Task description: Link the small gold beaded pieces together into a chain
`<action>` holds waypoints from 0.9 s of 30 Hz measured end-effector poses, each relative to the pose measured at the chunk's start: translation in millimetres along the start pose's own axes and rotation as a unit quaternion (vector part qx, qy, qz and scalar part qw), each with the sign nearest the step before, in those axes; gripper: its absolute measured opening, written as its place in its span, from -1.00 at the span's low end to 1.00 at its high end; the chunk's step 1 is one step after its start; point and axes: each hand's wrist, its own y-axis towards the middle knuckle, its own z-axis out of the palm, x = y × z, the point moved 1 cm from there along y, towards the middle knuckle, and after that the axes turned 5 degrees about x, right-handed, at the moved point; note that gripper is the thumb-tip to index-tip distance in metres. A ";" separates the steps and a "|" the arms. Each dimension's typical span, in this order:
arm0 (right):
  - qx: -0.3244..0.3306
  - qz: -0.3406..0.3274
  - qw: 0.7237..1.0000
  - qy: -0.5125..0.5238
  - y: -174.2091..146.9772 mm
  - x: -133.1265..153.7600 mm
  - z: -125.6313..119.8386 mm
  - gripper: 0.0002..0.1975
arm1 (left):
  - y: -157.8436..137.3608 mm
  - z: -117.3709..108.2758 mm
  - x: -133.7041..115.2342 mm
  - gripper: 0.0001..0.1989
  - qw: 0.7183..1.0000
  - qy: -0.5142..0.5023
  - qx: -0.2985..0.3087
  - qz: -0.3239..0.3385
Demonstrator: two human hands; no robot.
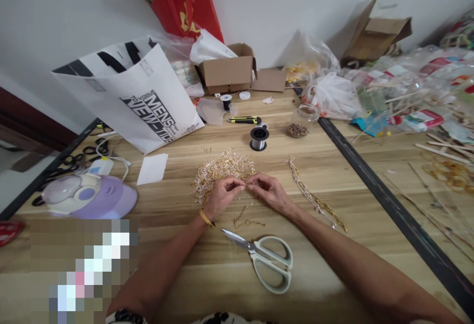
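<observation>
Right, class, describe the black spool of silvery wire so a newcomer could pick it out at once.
On the light-brown wooden table, find the heap of small clear and gold-coloured pieces by the left hand. Just beyond its far right edge stands the black spool of silvery wire. Unlike the white-topped black spool farther back, this one has a black top.

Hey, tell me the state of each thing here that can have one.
Left hand: pinching, item unclear
Right hand: pinching, item unclear
Scissors: closed
Beads: loose, heaped
Strands: lying flat
Near spool: upright, wound
Jar: partly filled
Knife: lying flat, blade unclear
White bag: open
Left carton: open
Right carton: open
</observation>
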 end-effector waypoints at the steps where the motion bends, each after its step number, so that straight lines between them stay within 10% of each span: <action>1: 0.001 -0.001 1.000 -0.002 0.0 -0.6 -0.2 -0.76 | 0.1 0.1 0.6 -0.90 1.000 0.000 0.001 0.001; 27: 0.028 0.022 0.999 0.040 1.1 -2.0 -2.2 -0.78 | 1.3 -11.5 -3.0 -0.92 0.993 0.097 0.045 0.051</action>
